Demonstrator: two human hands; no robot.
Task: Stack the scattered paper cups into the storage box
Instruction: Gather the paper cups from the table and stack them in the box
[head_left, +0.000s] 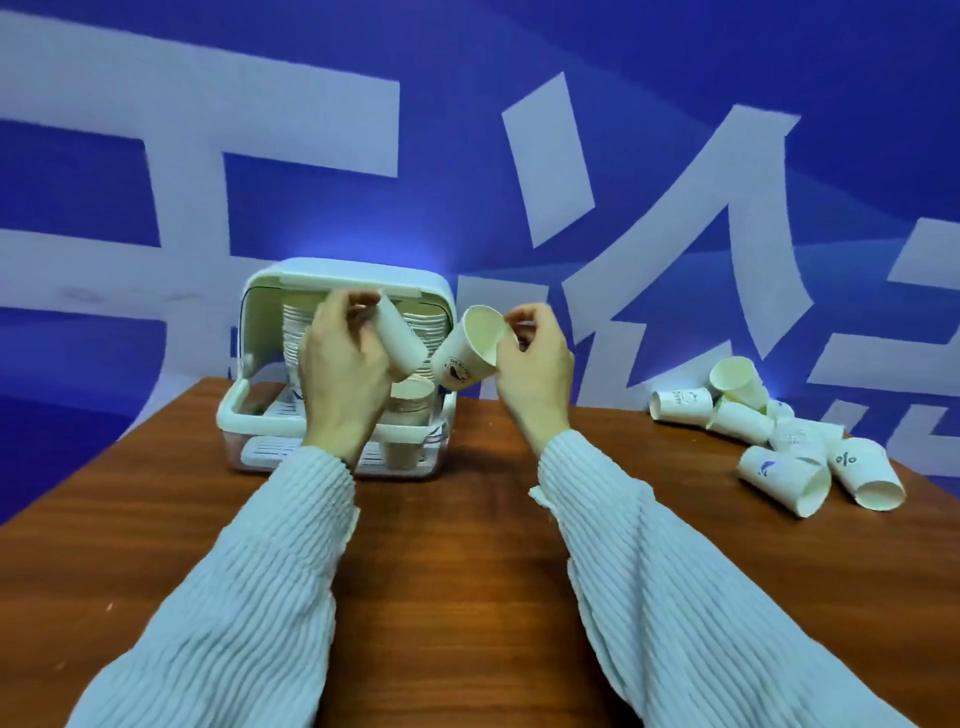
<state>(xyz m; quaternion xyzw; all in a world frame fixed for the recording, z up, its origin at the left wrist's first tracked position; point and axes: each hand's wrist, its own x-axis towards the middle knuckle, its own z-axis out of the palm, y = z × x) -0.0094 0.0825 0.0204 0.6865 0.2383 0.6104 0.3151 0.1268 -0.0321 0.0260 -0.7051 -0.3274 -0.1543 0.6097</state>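
you are mid-way through nesting two cups in front of the box (337, 410). your left hand (340, 364) has its fingers curled round a plain cup (397, 338), held tilted with its base low and to the right and its mouth hidden behind your fingers. your right hand (530, 358) pinches the rim of a printed cup (467, 348) between thumb and fingertips, its open mouth tipped up and back toward you. the two cups are just beside each other at their lower ends, perhaps touching; you cannot tell for sure from this angle.

the box sits at the far edge of the table (467, 545) with its lid (348, 275) swung up. inside, stacks (296, 332) of cups already stand at the back, and a short stack (410, 400) sits near the front right, under your hands.

the pile (779, 436) of loose cups lies well apart on the right side of the table, most of them on their sides, so the task looks far from finished.

next, it seems you need to line up the two cups along one axis, base into mouth, and slide one into the other before lowering the pair onto a stack in the box. keep your pinch light; a paper rim would likely crumple under a hard squeeze.
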